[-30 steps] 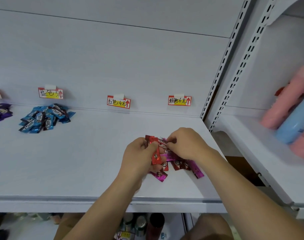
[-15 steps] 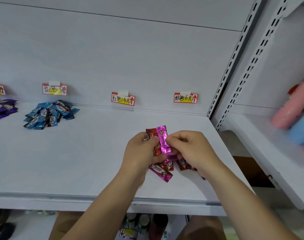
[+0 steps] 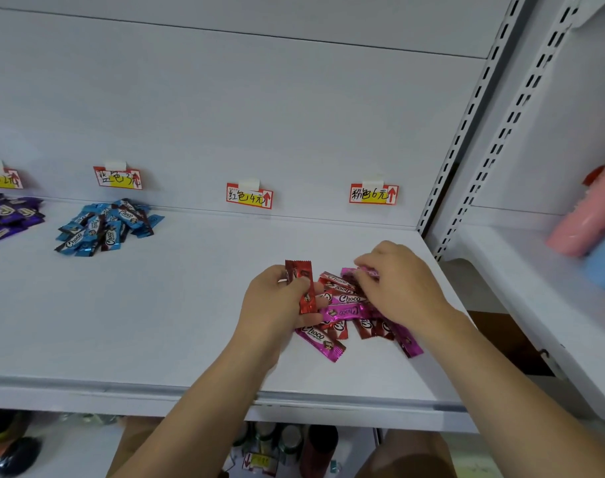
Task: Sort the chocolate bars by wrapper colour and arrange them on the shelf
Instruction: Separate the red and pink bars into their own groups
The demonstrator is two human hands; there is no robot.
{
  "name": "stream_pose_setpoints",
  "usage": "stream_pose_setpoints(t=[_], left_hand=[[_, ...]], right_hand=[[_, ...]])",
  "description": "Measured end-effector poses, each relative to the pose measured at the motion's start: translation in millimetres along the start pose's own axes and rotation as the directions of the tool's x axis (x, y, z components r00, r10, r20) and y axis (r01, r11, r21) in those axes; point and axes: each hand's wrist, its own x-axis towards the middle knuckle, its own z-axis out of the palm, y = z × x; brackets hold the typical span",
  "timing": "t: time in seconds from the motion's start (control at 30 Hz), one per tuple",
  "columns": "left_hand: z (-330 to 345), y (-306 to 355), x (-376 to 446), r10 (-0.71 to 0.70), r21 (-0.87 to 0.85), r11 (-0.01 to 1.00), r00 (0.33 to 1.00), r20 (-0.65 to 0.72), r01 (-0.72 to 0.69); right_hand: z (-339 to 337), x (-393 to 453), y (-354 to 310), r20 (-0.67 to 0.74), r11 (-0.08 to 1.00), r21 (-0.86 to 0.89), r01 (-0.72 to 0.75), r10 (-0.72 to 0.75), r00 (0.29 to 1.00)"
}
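1. The left hand (image 3: 276, 301) grips a red chocolate bar (image 3: 301, 287) between thumb and fingers, holding it nearly upright just above the shelf (image 3: 156, 322).
2. The right hand (image 3: 397, 288) is curled down into the mixed heap of red and pink bars (image 3: 349, 312) and seems to pinch a pink bar (image 3: 354, 271) at the heap's far edge, though its fingertips cover most of the wrapper, so I can't be sure of the hold.
3. These bars look light and small, with glossy foil wrappers that would likely slide against each other; the crimped ends are flat and would give a firmer pinch than the smooth middle. The chocolate inside may snap if bent, so a hold across the width seems safest.
4. The heap sits near the shelf's front right, in front of the pink price tag (image 3: 374, 194); the red price tag (image 3: 249, 196) to its left has no bars below it yet.
5. No bins here: the shelf itself holds the groups. A blue pile (image 3: 104, 227) lies under its own tag (image 3: 117, 177), and a purple pile (image 3: 8, 217) lies at the far left.
6. On the neighbouring shelf to the right lie blurred pink and blue rolls (image 3: 594, 232).
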Motion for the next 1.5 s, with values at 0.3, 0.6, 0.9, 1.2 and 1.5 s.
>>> stream_pose_setpoints(t=[0.3, 0.6, 0.9, 1.2, 1.5], left_hand=[[-2, 0, 1, 0.006, 0.013, 1.0, 1.0, -0.008, -0.006], [1, 9, 0, 0.074, 0.007, 0.997, 0.997, -0.039, -0.074], [-22, 8, 0, 0.023, 0.035, 0.999, 0.997, -0.071, -0.021], [-43, 13, 6, 0.01, 0.086, 0.996, 0.999, -0.048, -0.006], [-89, 42, 50, 0.07, 0.243, 0.97, 0.973, -0.219, -0.015]], right_hand=[[-2, 18, -20, 0.208, 0.993, -0.107, 0.044, -0.021, 0.978], [-18, -1, -56, 0.116, 0.829, 0.534, -0.166, 0.123, 0.986], [-2, 30, -25, 0.467, 0.994, 0.084, -0.077, 0.029, 0.884], [-16, 35, -37, 0.23, 0.867, 0.436, -0.243, 0.154, 0.961], [30, 80, -107, 0.294, 0.759, 0.574, -0.309, 0.162, 0.942]])
